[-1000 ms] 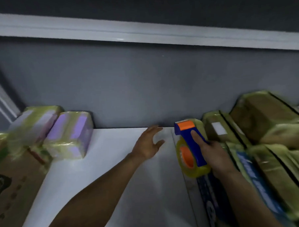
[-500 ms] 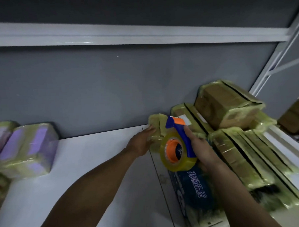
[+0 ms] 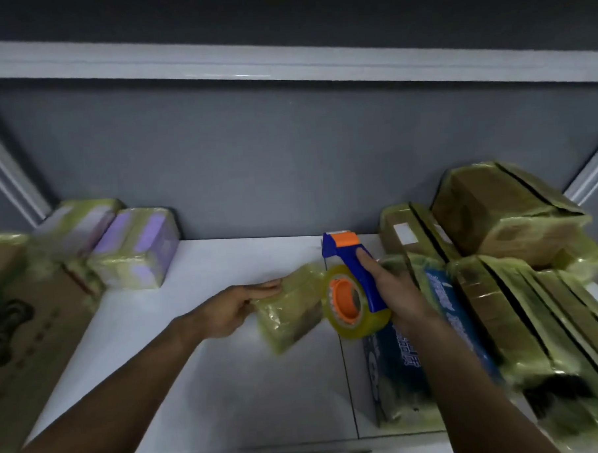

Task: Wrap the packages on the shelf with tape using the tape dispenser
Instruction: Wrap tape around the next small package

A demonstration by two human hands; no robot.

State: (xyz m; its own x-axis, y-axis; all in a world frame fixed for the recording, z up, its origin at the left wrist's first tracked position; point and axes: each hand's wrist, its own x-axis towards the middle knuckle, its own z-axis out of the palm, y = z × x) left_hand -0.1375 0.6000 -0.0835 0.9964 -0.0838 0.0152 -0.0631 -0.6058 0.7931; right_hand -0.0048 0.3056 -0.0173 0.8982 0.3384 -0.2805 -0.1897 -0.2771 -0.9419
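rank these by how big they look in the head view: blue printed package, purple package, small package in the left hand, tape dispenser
1. blue printed package
2. purple package, though it lies farther back
3. small package and tape dispenser: they look alike, so unranked

dark grey back wall (image 3: 288, 165), matte and plain, filling the middle of the view. one tiny light speck (image 3: 290, 103) on it, right of centre. across the top, a pale horizontal beam (image 3: 284, 67), running from edge to edge and dipping slightly toward the right, with a short bright glint near its middle. above the beam, darker grey again, nearly black at the upper edge. at far left, a pale slanted upright (image 3: 11, 177) against the wall. at far right, another pale upright (image 3: 590, 170), slanting up toward the right edge.
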